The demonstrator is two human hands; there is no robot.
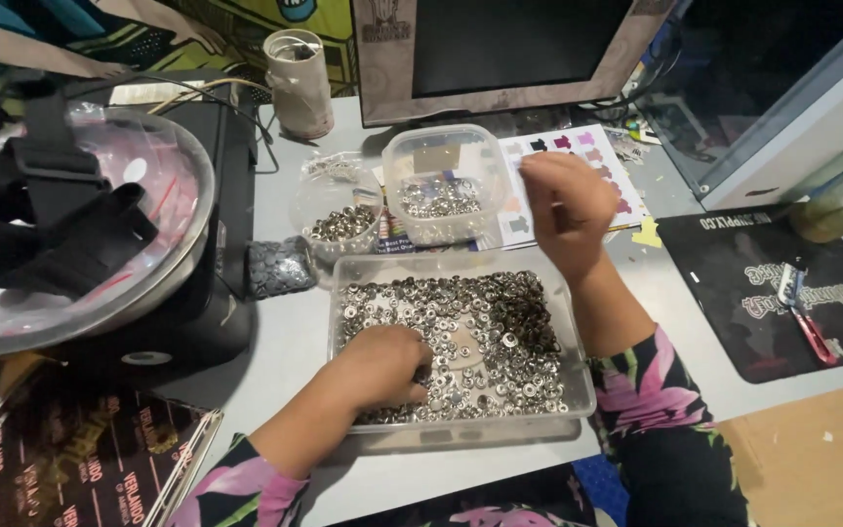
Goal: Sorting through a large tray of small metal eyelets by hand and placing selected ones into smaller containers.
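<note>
2 hands are at work in the head view, the only view I have. My left hand [382, 366] is buried palm-down in the large clear tray [578, 385] of small silvery metal rings [500, 332], fingers curled into the pile near the tray's front-left corner; I judge it closed loosely on some rings, though the fingertips are hidden and I cannot tell how many it holds. My right hand [566, 210] is raised above the tray's back-right corner, just beside the small square clear tub [441, 185], fingers pinched together; whether a ring sits in that pinch I cannot tell.

The rings mostly fill the large tray at the table's front edge. More lie in the square tub behind it and in a round clear cup [339, 210] to its left. A colour chart [578, 156] lies under the right hand, a monitor [500, 49] stands at the back edge, and a big metal bowl [80, 234] sits at the left edge.

I judge the step in hand to be sorting rings out of the tray into the smaller containers. The next move calls for a fine pinch on 1 ring and a steady carry over the tub's rim.
</note>
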